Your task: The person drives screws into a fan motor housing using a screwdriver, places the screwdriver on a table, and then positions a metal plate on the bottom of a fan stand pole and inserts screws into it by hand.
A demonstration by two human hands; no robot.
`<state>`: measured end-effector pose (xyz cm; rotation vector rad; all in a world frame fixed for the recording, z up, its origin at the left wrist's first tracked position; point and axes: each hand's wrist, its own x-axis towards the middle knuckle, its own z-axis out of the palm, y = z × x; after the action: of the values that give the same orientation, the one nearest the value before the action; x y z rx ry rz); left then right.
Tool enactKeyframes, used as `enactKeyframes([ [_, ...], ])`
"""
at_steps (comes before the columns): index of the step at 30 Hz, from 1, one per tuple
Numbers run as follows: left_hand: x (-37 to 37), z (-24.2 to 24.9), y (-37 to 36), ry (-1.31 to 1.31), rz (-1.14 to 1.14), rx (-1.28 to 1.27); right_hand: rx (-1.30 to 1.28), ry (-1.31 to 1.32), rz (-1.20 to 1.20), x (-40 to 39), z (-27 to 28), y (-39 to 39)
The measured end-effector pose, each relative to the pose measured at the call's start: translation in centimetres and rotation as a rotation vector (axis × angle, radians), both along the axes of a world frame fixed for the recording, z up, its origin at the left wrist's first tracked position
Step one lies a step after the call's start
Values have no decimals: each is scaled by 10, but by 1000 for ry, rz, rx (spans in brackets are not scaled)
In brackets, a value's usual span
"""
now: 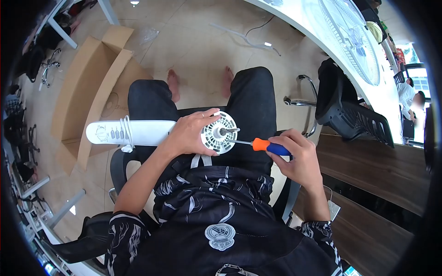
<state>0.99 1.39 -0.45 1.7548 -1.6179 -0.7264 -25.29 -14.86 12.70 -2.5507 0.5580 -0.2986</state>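
Across my lap lies a white fan body (pixel 154 132), its long panel with several buttons pointing left and a white cord looped round it. My left hand (pixel 191 134) is closed round the neck beside the round slotted motor housing (pixel 225 120). A metal shaft (pixel 230 131) sticks out from the housing's centre. In my right hand (pixel 297 154) is a screwdriver (pixel 261 144) with an orange and blue handle. Its blade points left and reaches the lower right of the housing. Whether the tip sits in a screw is too small to tell.
An opened cardboard box (pixel 90 87) stands on the floor at left. A fan grille (pixel 352 39) lies on the white table (pixel 304 23) at upper right. Near it stands a black office chair (pixel 350 110). A clear strip and cable (pixel 248 41) lie on the floor ahead.
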Motion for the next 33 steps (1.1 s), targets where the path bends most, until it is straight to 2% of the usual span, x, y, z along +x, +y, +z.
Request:
enactKeyframes([
  [17, 1, -3, 1, -20, 2, -1, 26, 89, 94, 10, -7, 0],
  [33, 1, 0, 0, -6, 2, 20, -44, 60, 204, 16, -2, -1],
])
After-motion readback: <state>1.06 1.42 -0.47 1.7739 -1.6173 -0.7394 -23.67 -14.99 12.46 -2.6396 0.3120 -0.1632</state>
